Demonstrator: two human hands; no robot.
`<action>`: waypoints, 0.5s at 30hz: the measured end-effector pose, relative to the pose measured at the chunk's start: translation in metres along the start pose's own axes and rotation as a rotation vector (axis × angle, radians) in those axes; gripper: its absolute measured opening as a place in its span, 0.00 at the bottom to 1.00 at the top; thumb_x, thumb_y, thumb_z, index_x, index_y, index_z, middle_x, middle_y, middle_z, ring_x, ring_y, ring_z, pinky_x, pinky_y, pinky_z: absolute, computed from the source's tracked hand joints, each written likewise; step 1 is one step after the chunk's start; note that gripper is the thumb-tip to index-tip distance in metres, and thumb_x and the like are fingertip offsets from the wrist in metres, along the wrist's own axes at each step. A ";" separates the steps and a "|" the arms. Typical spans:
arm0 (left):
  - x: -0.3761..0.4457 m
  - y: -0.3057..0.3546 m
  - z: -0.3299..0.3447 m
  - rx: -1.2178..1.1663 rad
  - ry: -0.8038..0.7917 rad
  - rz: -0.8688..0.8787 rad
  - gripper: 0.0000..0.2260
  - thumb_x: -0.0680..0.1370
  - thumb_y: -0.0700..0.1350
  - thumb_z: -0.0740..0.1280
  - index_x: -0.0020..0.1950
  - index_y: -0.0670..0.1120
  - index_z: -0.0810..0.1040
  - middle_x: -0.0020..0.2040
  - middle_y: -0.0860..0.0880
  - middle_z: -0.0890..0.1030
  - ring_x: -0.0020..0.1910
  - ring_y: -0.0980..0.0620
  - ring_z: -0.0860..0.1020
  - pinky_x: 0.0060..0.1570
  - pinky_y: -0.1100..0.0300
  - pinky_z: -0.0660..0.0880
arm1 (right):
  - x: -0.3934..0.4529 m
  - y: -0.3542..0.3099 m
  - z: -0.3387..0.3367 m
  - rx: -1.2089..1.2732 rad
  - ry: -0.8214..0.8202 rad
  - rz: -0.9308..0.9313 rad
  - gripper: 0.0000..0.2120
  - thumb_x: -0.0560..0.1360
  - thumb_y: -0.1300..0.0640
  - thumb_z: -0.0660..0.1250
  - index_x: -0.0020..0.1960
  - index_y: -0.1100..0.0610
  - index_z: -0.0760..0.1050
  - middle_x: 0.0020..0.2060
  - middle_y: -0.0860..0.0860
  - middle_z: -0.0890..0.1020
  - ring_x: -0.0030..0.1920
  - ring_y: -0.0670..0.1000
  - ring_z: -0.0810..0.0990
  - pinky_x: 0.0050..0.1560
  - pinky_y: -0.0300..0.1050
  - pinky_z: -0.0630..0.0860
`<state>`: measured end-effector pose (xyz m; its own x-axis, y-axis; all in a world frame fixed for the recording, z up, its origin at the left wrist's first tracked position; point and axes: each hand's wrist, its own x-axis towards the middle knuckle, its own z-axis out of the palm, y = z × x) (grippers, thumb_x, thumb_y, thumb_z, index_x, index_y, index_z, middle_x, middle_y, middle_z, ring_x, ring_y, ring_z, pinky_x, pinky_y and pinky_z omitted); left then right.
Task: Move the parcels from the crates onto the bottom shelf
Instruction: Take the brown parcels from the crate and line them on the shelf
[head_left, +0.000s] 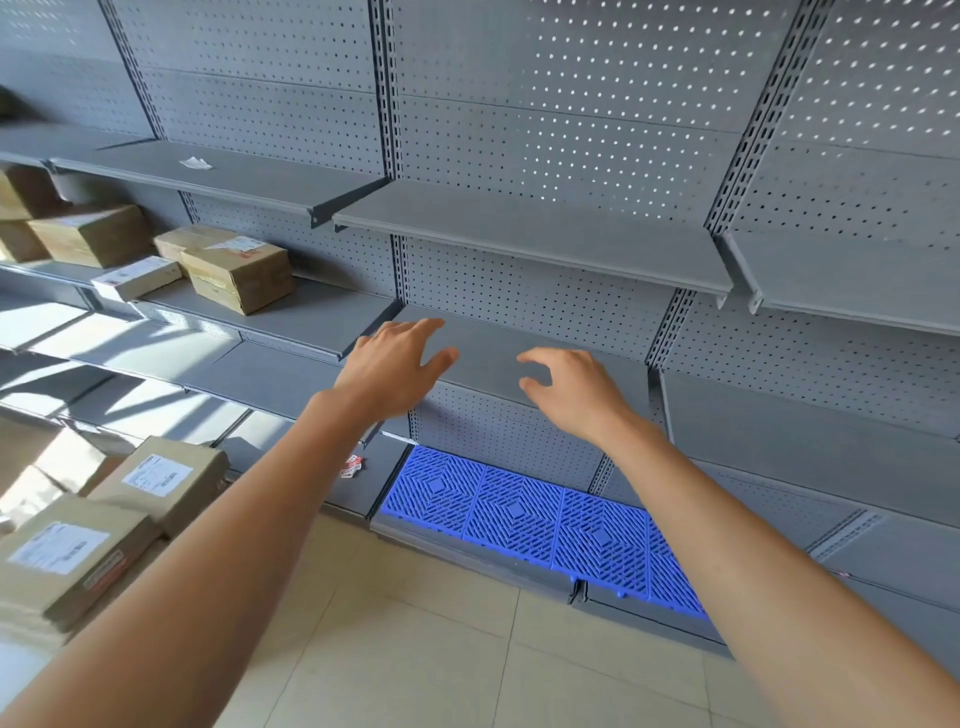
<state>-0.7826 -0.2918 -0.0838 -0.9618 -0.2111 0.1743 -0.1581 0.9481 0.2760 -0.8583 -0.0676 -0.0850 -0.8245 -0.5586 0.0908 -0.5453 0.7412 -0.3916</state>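
Grey perforated shelving (545, 130) fills the background, standing on a pale tiled floor (415, 649). Blue grid mat (519, 514) lies on the bottom shelf (441, 543) and serves as the reference point.

Left hand (389, 364): above the mat, raised before a middle shelf board (488, 358), fingers spread and relaxed, holding nothing.

Right hand (576, 387): above the mat, to the right of the left hand, fingers loosely bent, holding nothing.

Parcels (119, 514): brown cardboard with white labels, stacked left of the mat at floor level; whatever holds them cannot be made out.

More boxes (228, 270): on a shelf up and left of the mat.

Small red-and-white label scrap (352, 466): just left of the mat.
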 end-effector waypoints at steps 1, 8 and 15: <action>0.003 0.001 0.003 0.003 -0.004 -0.008 0.27 0.83 0.63 0.56 0.79 0.52 0.64 0.75 0.47 0.71 0.74 0.44 0.69 0.70 0.40 0.65 | 0.004 0.003 0.001 0.006 0.000 -0.003 0.19 0.81 0.52 0.64 0.71 0.51 0.74 0.69 0.49 0.77 0.68 0.54 0.75 0.70 0.51 0.68; 0.006 -0.009 0.011 0.001 -0.039 0.030 0.27 0.83 0.62 0.58 0.79 0.51 0.65 0.76 0.49 0.71 0.72 0.46 0.71 0.70 0.39 0.66 | 0.004 0.002 0.012 0.010 -0.012 0.034 0.19 0.81 0.52 0.64 0.72 0.51 0.73 0.69 0.50 0.76 0.69 0.54 0.74 0.71 0.52 0.69; -0.010 -0.040 -0.005 0.022 -0.047 0.096 0.26 0.83 0.60 0.59 0.79 0.52 0.64 0.77 0.49 0.69 0.76 0.46 0.66 0.71 0.40 0.63 | -0.006 -0.039 0.026 -0.009 0.021 0.080 0.20 0.82 0.52 0.64 0.73 0.51 0.72 0.70 0.51 0.76 0.69 0.55 0.74 0.70 0.52 0.69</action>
<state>-0.7658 -0.3288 -0.0915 -0.9821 -0.1078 0.1543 -0.0687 0.9685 0.2392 -0.8281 -0.1031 -0.0940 -0.8683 -0.4899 0.0786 -0.4789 0.7862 -0.3904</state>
